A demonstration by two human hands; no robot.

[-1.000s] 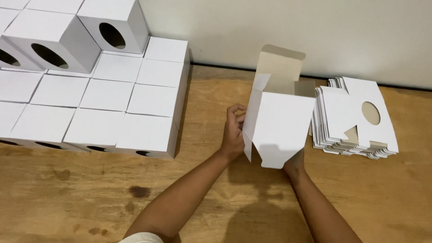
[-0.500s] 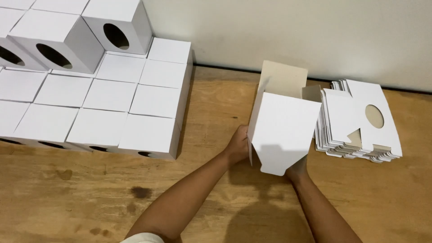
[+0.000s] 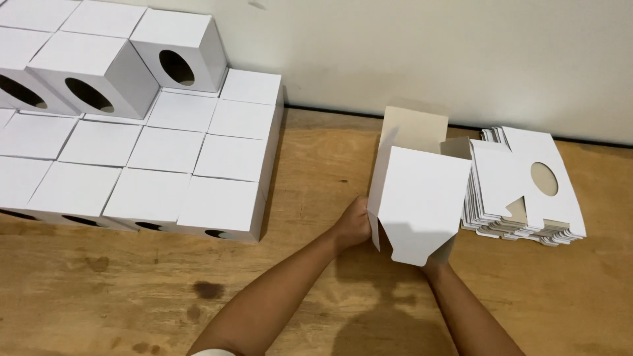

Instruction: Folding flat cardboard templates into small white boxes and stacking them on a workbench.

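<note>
Both of my hands hold a half-folded white cardboard box (image 3: 422, 198) just above the wooden table (image 3: 316, 290). My left hand (image 3: 354, 224) grips its lower left edge. My right hand (image 3: 436, 266) is mostly hidden under the box's near flap; only the wrist and a little of the hand show. The box's far flap stands open, showing its beige inner side, and a rounded tab hangs at the near end.
A stack of flat white box blanks (image 3: 521, 188) with an oval cut-out lies right of the held box. Several finished white boxes (image 3: 151, 165), some with oval holes, are stacked at left. A pale wall (image 3: 428, 59) bounds the table's far edge.
The box has turned and dropped slightly toward me. My left hand slid from the box's left side down to its lower left edge. The stack and finished boxes are unmoved.
</note>
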